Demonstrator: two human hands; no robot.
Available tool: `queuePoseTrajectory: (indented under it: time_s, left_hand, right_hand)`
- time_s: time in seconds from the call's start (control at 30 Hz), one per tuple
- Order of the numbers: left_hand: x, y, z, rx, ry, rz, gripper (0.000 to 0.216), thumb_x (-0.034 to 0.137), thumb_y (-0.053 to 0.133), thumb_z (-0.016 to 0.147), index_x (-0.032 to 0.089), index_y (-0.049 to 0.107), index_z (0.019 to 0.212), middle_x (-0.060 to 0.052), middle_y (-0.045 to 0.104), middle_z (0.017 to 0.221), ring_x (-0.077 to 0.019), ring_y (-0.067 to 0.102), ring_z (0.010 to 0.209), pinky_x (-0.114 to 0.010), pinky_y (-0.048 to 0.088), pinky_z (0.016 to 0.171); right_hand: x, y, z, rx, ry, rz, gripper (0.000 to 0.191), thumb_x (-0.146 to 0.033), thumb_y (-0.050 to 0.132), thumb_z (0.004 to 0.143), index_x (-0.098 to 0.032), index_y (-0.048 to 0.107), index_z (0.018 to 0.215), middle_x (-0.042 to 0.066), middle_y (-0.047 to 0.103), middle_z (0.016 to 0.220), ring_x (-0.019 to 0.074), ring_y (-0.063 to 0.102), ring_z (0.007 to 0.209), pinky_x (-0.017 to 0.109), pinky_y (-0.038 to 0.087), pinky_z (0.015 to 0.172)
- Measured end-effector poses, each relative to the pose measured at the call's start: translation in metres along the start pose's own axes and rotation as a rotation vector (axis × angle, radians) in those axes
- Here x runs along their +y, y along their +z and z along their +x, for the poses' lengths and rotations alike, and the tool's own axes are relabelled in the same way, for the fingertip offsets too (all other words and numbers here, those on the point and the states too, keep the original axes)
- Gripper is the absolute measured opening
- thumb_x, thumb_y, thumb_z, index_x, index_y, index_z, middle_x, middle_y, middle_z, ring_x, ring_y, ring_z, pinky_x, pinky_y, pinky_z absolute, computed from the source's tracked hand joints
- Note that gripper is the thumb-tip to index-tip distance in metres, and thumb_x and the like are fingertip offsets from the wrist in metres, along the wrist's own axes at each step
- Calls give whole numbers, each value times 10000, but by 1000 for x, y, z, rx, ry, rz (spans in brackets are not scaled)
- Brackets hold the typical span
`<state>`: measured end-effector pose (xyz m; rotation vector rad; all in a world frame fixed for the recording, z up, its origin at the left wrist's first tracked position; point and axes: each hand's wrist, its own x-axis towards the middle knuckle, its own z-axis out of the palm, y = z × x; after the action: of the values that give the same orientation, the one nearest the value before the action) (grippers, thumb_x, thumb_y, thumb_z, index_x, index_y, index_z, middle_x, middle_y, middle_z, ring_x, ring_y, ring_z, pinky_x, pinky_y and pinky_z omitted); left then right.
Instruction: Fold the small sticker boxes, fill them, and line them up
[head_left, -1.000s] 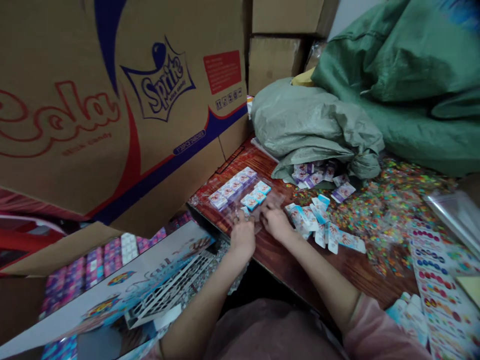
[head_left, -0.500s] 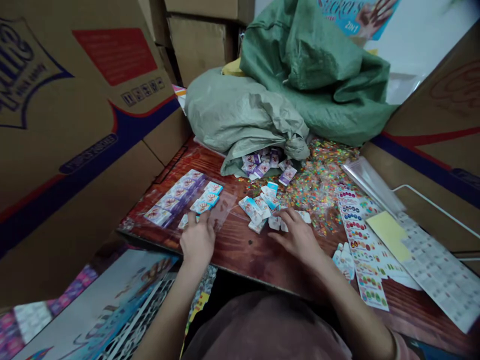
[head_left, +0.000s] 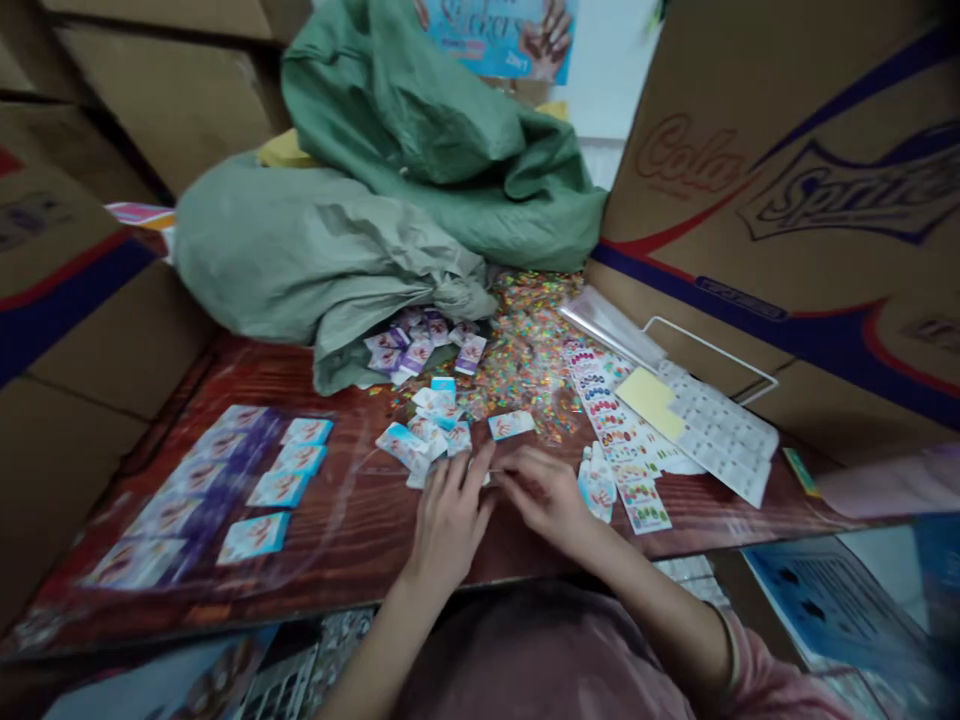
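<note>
My left hand [head_left: 450,525] and my right hand [head_left: 546,495] meet over the middle of the table in the head view. Between their fingertips shows a small white piece [head_left: 486,478], mostly hidden; its kind is unclear. The right fingers are pinched together; those of the left bend over the piece, thumb underneath. Just beyond lies a loose pile of small blue-and-white boxes [head_left: 405,447] printed with hands. Another blue-and-white box [head_left: 511,425] lies apart, beyond the right hand. To the left, several blue boxes [head_left: 255,537] form a column beside a row of purple-and-white boxes [head_left: 169,515].
A grey-green sack [head_left: 300,250] spills purple boxes [head_left: 416,352]. Colourful small bits [head_left: 525,340] are scattered beside it. Sticker sheets [head_left: 645,500], a yellow paper [head_left: 651,405] and bottle-shaped cards [head_left: 597,485] lie to the right. A cola carton [head_left: 712,230] stands at the right.
My left hand has left the blue boxes at the left and joined my right hand near the pile. The head view has turned to the right.
</note>
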<state>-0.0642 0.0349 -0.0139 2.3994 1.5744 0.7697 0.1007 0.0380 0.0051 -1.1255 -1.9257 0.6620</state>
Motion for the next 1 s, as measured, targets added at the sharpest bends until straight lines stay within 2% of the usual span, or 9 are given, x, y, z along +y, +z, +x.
queuePoseTrajectory:
  time_s: [0.1,0.17,0.23,0.3,0.4,0.57,0.73,0.87,1.0]
  left_hand:
    - [9,13,1,25,-110,-194,419,257,578,815,241,562,1233,-79,676,1059,-242,629,979,-365,493,883]
    - [17,17,2,21,-264,-398,406,308,619,779,225,583,1174,-56,691,949,-203,650,837,-314,516,785]
    - [24,19,4,-4,-438,-638,424,358,664,725,194,596,1109,-34,681,845,-169,637,723,-267,511,688]
    - [30,17,7,-13,-587,-854,437,385,702,673,170,608,1042,-13,654,785,-144,611,681,-235,489,642]
    - [37,13,9,-50,-694,-1058,520,406,749,628,168,605,1067,51,551,653,-93,519,580,-194,429,572]
    - [45,6,11,-101,-716,-1122,592,434,768,613,165,594,1111,88,452,590,-59,391,489,-184,339,493]
    - [45,9,13,-49,-707,-1084,445,380,726,658,169,621,1035,67,513,642,-68,446,528,-199,383,559]
    - [49,10,17,-53,-652,-1197,338,309,693,687,178,618,989,38,582,710,-95,541,624,-219,443,640]
    - [65,5,30,-69,-569,-1276,236,259,716,672,176,576,843,-40,684,905,-142,628,798,-276,489,779]
  right_hand:
    - [18,-28,-7,77,144,-79,218,-334,495,935,-203,631,1044,48,687,977,160,638,900,270,489,808]
    - [41,-50,-14,208,320,-341,251,-346,470,943,-177,632,1032,80,668,982,186,621,887,293,479,800]
    - [65,-67,-20,278,516,-693,320,-335,509,918,-125,588,1146,143,622,1054,249,572,970,356,456,841]
    - [82,-78,-25,228,647,-924,398,-336,552,886,-93,549,1202,173,585,1082,287,527,1004,380,441,835]
    - [93,-81,-28,136,728,-1045,391,-336,566,872,-89,558,1175,173,566,1071,292,501,994,364,428,805]
    - [93,-78,-28,159,690,-1044,347,-275,550,867,-129,567,1182,145,562,1045,275,501,964,347,415,802]
    - [102,-86,-30,324,624,-776,338,-131,472,850,-157,604,1160,103,587,976,222,548,866,319,424,774]
    - [99,-105,-25,481,621,-343,288,-243,581,803,-163,620,1076,-11,555,701,141,527,606,270,434,629]
    - [65,-110,-17,552,417,188,434,-344,698,729,-171,584,1110,-46,519,662,109,486,563,239,414,543]
